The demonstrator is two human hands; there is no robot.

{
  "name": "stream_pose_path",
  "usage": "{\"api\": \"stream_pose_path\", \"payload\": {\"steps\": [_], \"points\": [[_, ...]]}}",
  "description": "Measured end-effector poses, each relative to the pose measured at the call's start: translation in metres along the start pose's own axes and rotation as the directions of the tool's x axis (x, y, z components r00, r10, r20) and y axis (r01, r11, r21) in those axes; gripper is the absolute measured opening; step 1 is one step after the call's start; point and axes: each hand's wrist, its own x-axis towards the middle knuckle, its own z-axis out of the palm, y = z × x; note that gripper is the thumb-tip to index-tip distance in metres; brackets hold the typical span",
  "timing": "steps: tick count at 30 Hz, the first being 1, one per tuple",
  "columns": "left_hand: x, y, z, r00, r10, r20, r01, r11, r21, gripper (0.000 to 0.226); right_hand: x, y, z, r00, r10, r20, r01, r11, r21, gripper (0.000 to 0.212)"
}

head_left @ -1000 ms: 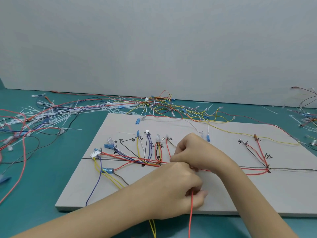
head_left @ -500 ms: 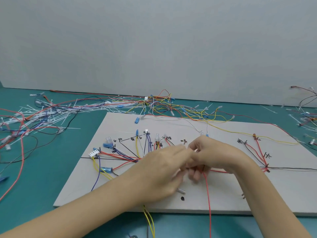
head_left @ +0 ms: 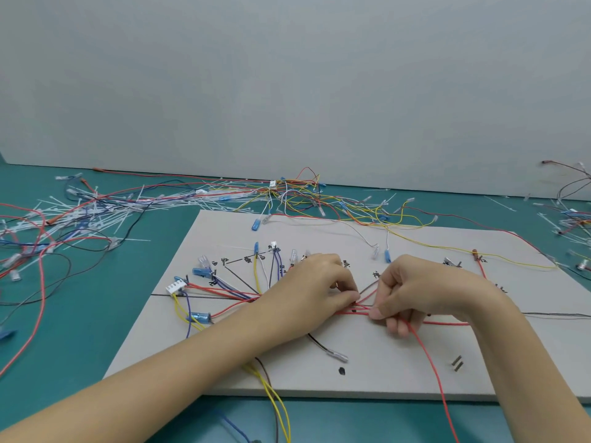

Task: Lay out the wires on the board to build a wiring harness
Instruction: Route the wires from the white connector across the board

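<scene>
We see the grey board (head_left: 415,372) lying on the teal desk (head_left: 96,330), with red, yellow, blue and black wires fanned across its left half and gathered toward the middle. Our left hand (head_left: 313,289) pinches the bundle of red wires (head_left: 358,310) at the board's centre, and just beside it our right hand (head_left: 415,289) grips a long red wire (head_left: 431,366) that trails off the near edge. Loose wires and white cable ties (head_left: 96,209) lie heaped on the desk behind.

teal tabletop (head_left: 96,314), pale wall (head_left: 287,75)
</scene>
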Motion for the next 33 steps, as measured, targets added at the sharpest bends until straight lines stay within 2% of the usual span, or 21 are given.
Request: {"api": "stream_pose_path", "payload": {"steps": [6,13,16,18,21,23,25,27,31,33], "points": [[-0.001,-0.001,0.006,0.998,0.037,-0.049,-0.036,0.999,0.020,0.014,0.002,-0.002,-0.004,1.000,0.007,0.013,-0.006,0.991,-0.137,0.017],[-0.001,-0.002,0.005,0.996,0.081,-0.024,-0.081,0.996,0.021,0.016,0.000,0.007,-0.017,0.995,-0.024,0.098,0.032,0.996,-0.085,0.012],[0.001,-0.001,0.005,0.998,0.057,-0.008,-0.057,0.998,0.000,0.014,-0.002,0.007,-0.021,0.992,-0.015,0.123,0.028,0.995,-0.100,0.013],[0.003,0.001,0.005,1.000,0.029,0.003,-0.029,1.000,-0.012,0.012,-0.003,0.006,-0.024,0.995,-0.019,0.097,0.035,0.985,-0.169,0.017],[0.007,0.003,0.004,0.999,-0.005,0.037,0.005,1.000,-0.012,0.010,-0.002,0.001,-0.021,0.999,-0.029,-0.029,0.017,0.940,-0.341,0.019],[0.009,0.003,0.004,0.999,-0.017,0.044,0.017,1.000,-0.007,0.009,-0.003,0.003,-0.015,0.989,-0.037,-0.142,-0.021,0.923,-0.385,0.020],[0.008,0.003,0.005,0.999,-0.002,0.041,0.001,1.000,0.014,0.009,-0.003,0.011,-0.009,0.966,-0.075,-0.247,-0.008,0.947,-0.321,0.016],[0.006,0.001,0.007,0.999,0.035,0.029,-0.036,0.999,0.038,0.010,-0.001,0.024,-0.003,0.936,-0.141,-0.323,0.097,0.984,-0.151,0.012],[0.004,-0.001,0.008,0.995,0.091,0.031,-0.094,0.990,0.109,0.011,0.006,0.040,0.001,0.809,-0.229,-0.541,0.242,0.969,-0.049,0.006],[0.004,0.000,0.009,0.995,0.091,0.030,-0.094,0.988,0.121,0.011,0.012,0.050,-0.001,0.724,-0.216,-0.655,0.204,0.974,-0.097,0.007]]}}
